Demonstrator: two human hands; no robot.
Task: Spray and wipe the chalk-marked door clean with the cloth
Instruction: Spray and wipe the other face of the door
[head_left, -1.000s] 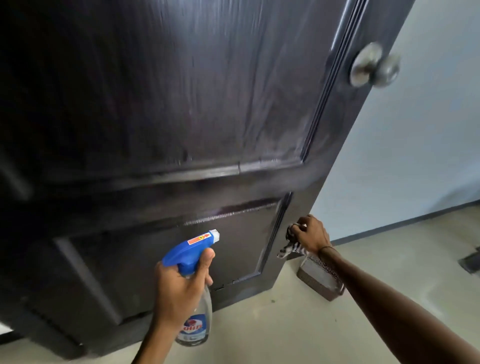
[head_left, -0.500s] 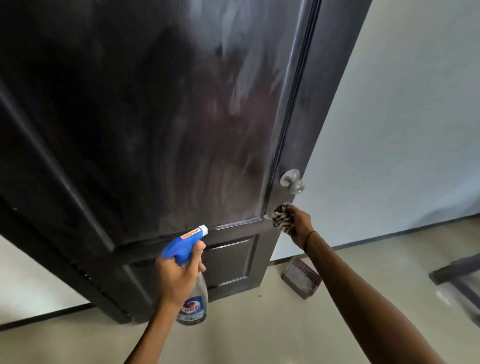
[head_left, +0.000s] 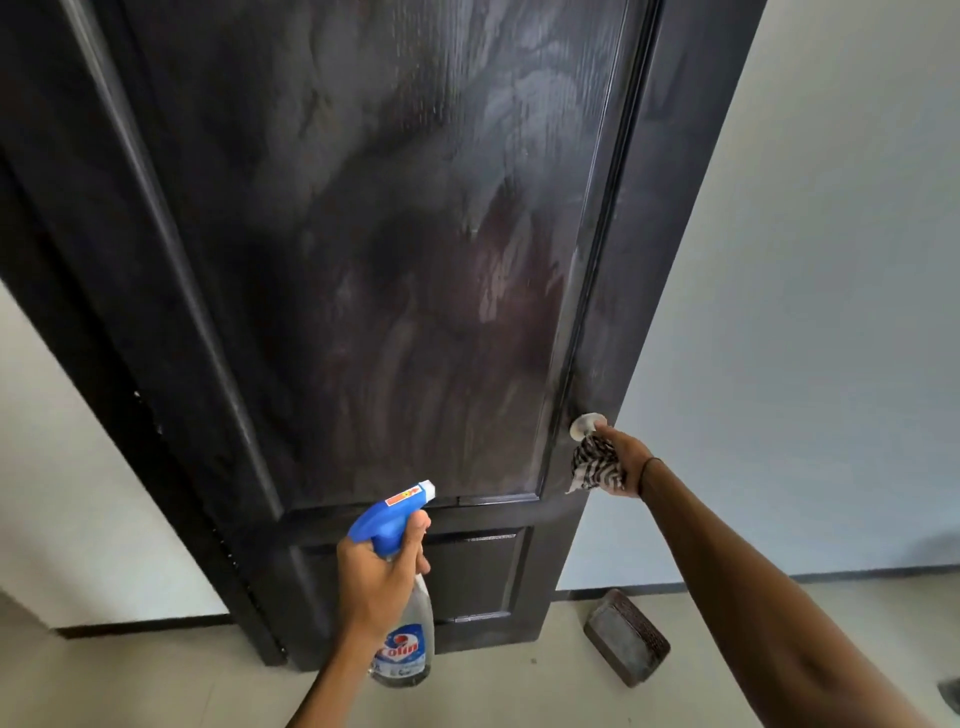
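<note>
The door (head_left: 363, 260) stands ahead of you, with the wall (head_left: 831, 260) to its right. Your left hand (head_left: 376, 577) holds the spray bottle (head_left: 408, 623) in front of the door's lower panel. Your right hand (head_left: 626, 462) holds the cloth (head_left: 595, 465) just below the knob (head_left: 584, 425) at the door's right edge. A box (head_left: 626, 642) lies on the floor (head_left: 519, 696) right of the door's foot.
</note>
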